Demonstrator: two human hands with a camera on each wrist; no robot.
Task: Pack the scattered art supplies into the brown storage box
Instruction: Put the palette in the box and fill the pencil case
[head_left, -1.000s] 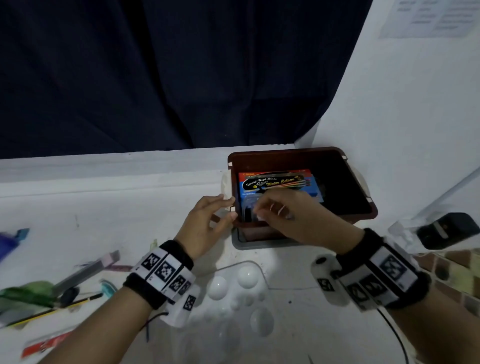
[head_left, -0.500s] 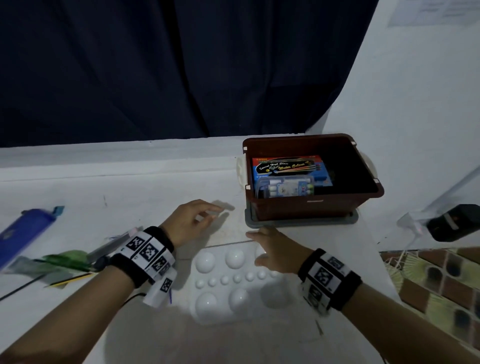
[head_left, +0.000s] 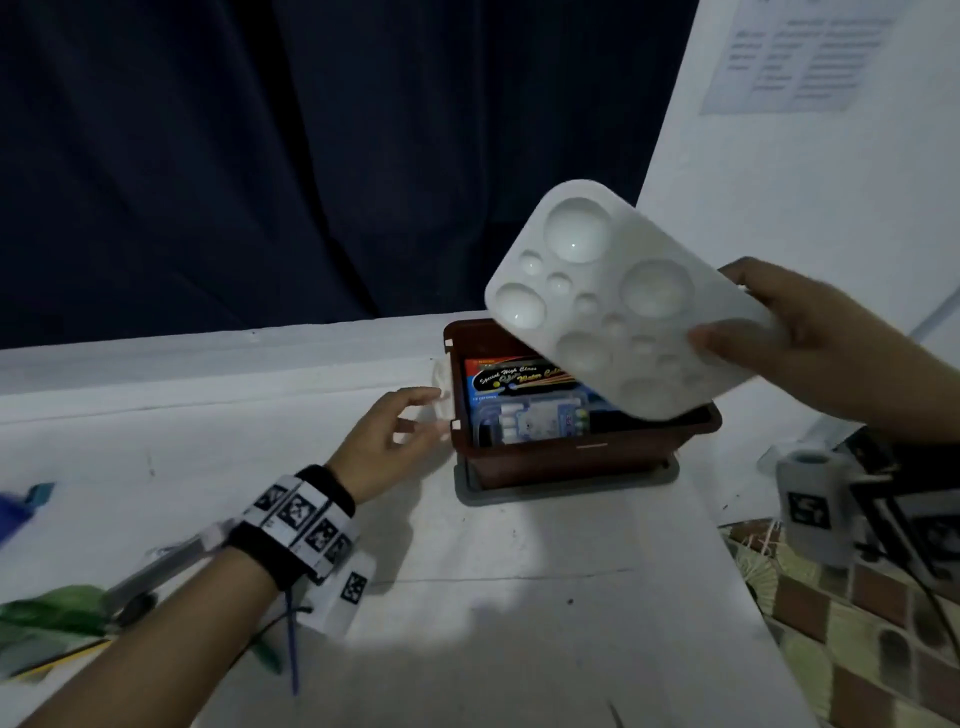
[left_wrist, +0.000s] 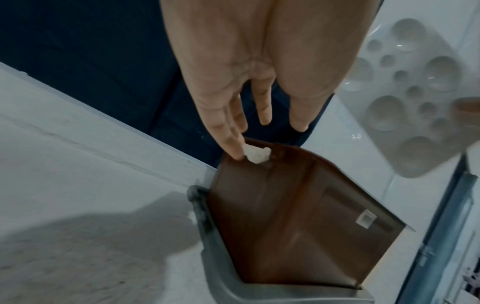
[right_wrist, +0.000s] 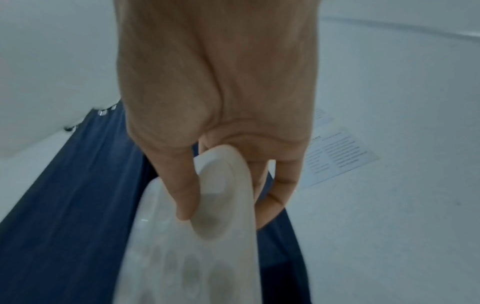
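Observation:
My right hand (head_left: 727, 309) pinches one short edge of the white paint palette (head_left: 597, 291), thumb on its welled face, and holds it tilted in the air above the brown storage box (head_left: 587, 460). The right wrist view shows that right hand (right_wrist: 221, 195) gripping the palette (right_wrist: 182, 267) edge. Inside the box lie a watercolour carton (head_left: 511, 376) and a small pack of tubes (head_left: 535, 421). My left hand (head_left: 415, 410) is open beside the box's left wall. In the left wrist view a finger of that left hand (left_wrist: 259, 123) touches the white clip on the box (left_wrist: 298, 216) rim.
The box stands on a grey lid (head_left: 571, 491). Loose supplies lie at the table's left: a green item (head_left: 52, 613), a blue pack (head_left: 15, 514), a thin brush (head_left: 293, 649). The table's right edge drops to a tiled floor (head_left: 857, 623). A dark curtain hangs behind.
My right hand has picked the palette up off the table and raised it over the box. The left hand has moved from the table to the box's left side.

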